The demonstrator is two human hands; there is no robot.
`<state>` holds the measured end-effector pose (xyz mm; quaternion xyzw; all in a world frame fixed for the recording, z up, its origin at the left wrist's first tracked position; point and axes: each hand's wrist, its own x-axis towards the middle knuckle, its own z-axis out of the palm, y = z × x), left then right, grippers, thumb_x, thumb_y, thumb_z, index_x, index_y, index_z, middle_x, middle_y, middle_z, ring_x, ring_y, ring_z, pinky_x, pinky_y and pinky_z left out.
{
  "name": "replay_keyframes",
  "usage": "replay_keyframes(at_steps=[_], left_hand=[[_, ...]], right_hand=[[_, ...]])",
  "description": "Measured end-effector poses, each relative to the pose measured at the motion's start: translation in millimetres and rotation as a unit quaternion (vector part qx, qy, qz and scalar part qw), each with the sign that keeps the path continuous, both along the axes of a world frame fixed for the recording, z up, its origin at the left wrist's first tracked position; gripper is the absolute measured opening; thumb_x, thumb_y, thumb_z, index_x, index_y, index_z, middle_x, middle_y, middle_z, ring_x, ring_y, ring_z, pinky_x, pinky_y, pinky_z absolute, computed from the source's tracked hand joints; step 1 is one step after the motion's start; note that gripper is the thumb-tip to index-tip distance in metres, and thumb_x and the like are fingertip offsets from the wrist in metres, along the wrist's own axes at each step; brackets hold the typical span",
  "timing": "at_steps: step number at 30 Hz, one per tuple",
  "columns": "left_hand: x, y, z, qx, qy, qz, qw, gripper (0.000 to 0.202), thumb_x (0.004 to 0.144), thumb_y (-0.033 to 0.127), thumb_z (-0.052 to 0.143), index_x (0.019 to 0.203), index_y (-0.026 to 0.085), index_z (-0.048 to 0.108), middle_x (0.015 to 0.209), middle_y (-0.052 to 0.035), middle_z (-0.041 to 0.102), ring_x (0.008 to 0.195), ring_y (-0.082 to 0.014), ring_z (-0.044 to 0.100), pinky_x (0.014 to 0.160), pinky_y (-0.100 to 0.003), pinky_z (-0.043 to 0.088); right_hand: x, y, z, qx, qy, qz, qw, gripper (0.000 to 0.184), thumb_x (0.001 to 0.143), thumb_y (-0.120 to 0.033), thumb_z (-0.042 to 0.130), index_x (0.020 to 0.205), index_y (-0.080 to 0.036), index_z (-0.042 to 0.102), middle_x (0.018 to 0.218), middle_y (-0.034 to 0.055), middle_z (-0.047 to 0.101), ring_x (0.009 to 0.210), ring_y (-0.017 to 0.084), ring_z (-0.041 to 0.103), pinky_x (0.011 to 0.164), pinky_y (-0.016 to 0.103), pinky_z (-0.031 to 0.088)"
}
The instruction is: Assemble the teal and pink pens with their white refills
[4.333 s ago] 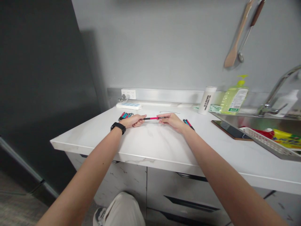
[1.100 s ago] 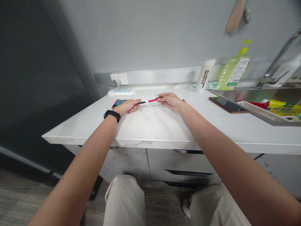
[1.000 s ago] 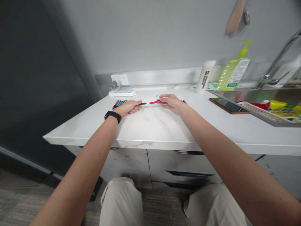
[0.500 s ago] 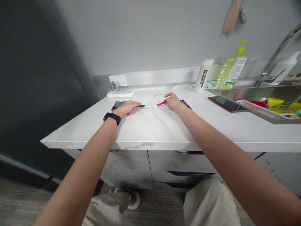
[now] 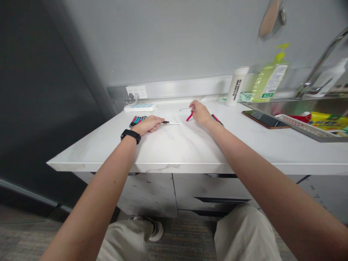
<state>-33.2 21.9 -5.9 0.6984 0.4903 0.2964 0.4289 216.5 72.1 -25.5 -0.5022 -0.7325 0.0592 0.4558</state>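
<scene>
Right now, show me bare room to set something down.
Bare marble countertop runs from the left hand and right hand to the front edge, and from the right forearm to the phone. Crowded: pens, power strip.

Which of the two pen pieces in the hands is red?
The short red piece held in the right hand. The thin white piece, black at its end, extends from the left hand.

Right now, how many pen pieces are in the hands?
2: a thin black-and-white piece pokes out of the left hand, and a red piece pokes out of the right hand. The fingers could hide more.
</scene>
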Motion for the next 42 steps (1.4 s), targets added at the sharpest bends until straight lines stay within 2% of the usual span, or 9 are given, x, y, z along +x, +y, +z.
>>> replay_keyframes(at_steps=[3,9,14,21,25,28,33,37,42], left_hand=[[0.5,-0.4,0.3,-0.002,-0.001,0.001,1.0,0.028,0.09,0.028,0.048,0.065,0.017,0.045,0.046,0.0085,0.028,0.037,-0.0042,0.019,0.038,-0.023,0.011],[0.4,-0.1,-0.1,0.003,0.006,-0.001,1.0,0.03,0.089,0.031,0.05,0.062,0.018,0.042,0.045,0.008,0.029,0.037,-0.0042,0.02,0.038,-0.022,0.011],[-0.5,2.4,-1.1,-0.001,-0.001,-0.003,1.0,0.027,0.088,0.03,0.05,0.065,0.017,0.046,0.046,0.0084,0.027,0.037,-0.0041,0.018,0.038,-0.022,0.01],[0.8,4.2,0.3,-0.035,-0.025,-0.006,0.999,0.019,0.091,0.029,0.044,0.09,0.015,0.057,0.049,0.0098,0.02,0.037,-0.005,0.015,0.037,-0.02,0.007],[-0.9,8.9,-1.3,-0.044,-0.035,-0.006,0.998,0.017,0.09,0.032,0.046,0.088,0.016,0.053,0.05,0.0098,0.02,0.036,-0.0046,0.015,0.036,-0.019,0.007],[-1.8,12.1,-2.7,-0.049,-0.035,-0.006,0.998,0.016,0.089,0.032,0.046,0.087,0.018,0.051,0.051,0.0099,0.02,0.036,-0.0044,0.015,0.035,-0.018,0.006],[0.1,9.7,-1.5,-0.045,-0.028,0.0,0.999,0.016,0.089,0.033,0.047,0.091,0.018,0.051,0.051,0.0103,0.021,0.035,-0.0041,0.015,0.035,-0.017,0.006],[1.9,6.3,-0.2,-0.039,-0.032,-0.004,0.999,0.016,0.086,0.035,0.052,0.089,0.019,0.049,0.05,0.0105,0.024,0.035,-0.0037,0.016,0.035,-0.017,0.007],[2.7,5.3,-0.6,-0.024,-0.028,0.002,0.999,0.018,0.084,0.036,0.054,0.084,0.019,0.048,0.05,0.0102,0.026,0.035,-0.0038,0.017,0.035,-0.017,0.008]], right_hand=[[1.5,-1.5,0.6,0.042,-0.028,0.032,0.998,0.03,0.073,-0.004,0.04,0.094,-0.02,0.054,0.085,0.0055,0.061,0.082,0.02,0.056,0.082,0.033,0.046],[2.1,-4.0,-0.9,0.044,-0.046,0.026,0.998,0.031,0.077,-0.004,0.04,0.098,-0.02,0.055,0.089,0.0068,0.062,0.084,0.02,0.055,0.08,0.032,0.046],[0.0,-7.4,0.4,-0.001,-0.063,0.006,0.998,0.031,0.079,-0.002,0.041,0.099,-0.018,0.057,0.09,0.008,0.063,0.086,0.021,0.057,0.082,0.032,0.046],[1.9,-15.5,0.9,-0.07,-0.136,-0.021,0.988,0.027,0.077,-0.002,0.048,0.095,-0.016,0.063,0.093,0.0091,0.066,0.087,0.02,0.059,0.084,0.031,0.045],[3.0,-17.1,0.2,-0.114,-0.179,-0.024,0.977,0.023,0.075,-0.003,0.054,0.09,-0.017,0.066,0.093,0.0079,0.067,0.089,0.019,0.06,0.084,0.029,0.045],[-0.2,-17.2,-0.5,-0.103,-0.179,-0.027,0.978,0.024,0.073,-0.007,0.06,0.094,-0.016,0.067,0.102,0.0095,0.065,0.095,0.021,0.06,0.087,0.031,0.044],[-13.2,-18.0,-1.0,-0.076,-0.08,0.091,0.99,0.03,0.075,-0.015,0.063,0.105,-0.014,0.064,0.1,0.008,0.066,0.091,0.017,0.06,0.085,0.029,0.045],[-24.4,-20.3,0.5,-0.108,0.032,0.156,0.981,0.015,0.073,-0.017,0.063,0.087,-0.014,0.068,0.081,0.0038,0.067,0.076,0.014,0.059,0.079,0.028,0.045],[-30.1,-26.2,5.3,-0.174,0.171,0.224,0.943,0.003,0.068,-0.012,0.064,0.07,-0.014,0.066,0.065,0.0006,0.064,0.059,0.01,0.054,0.066,0.024,0.045]])
